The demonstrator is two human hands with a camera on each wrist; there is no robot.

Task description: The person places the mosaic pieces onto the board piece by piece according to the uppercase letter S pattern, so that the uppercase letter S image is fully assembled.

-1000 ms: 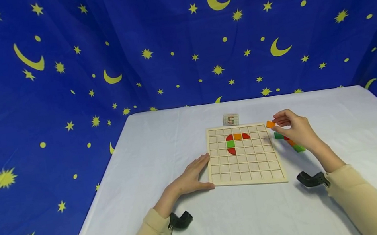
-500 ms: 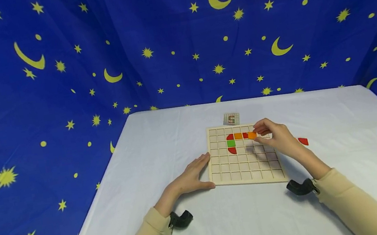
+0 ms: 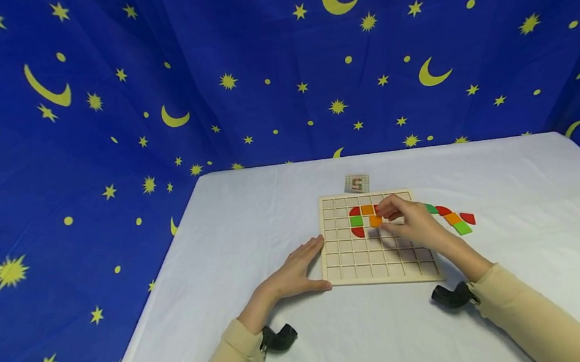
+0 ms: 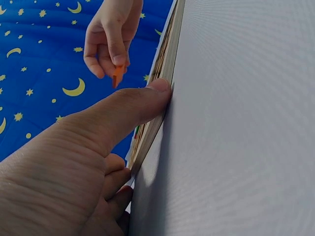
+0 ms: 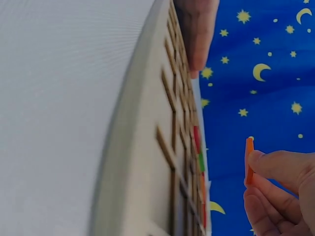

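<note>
While the left hand (image 3: 294,273) rests against the near left corner of the wooden grid board (image 3: 347,259), thumb and fingers spread wide along its edge, probably to stop it sliding on the white table (image 3: 250,211), the right hand (image 3: 410,225) pinches an orange tile (image 3: 376,221) between thumb and fingertips. The tile is above the board and clear of it, roughly parallel to its surface; that grip leaves its leading part free, likely so that it can go flat into a cell. Which cell lies beneath it cannot be told.

On the board, a red corner tile (image 3: 355,211) has an orange square (image 3: 367,210) to its right and a green square (image 3: 356,222) below, with a lower red tile (image 3: 358,232) under that; another red piece is partly hidden by the right hand. A small card (image 3: 356,184) showing an S lies just beyond the far edge, seemingly as a pattern within sight. Loose tiles (image 3: 462,228) lie right of the board, apparently for easy reach by the right hand.
</note>
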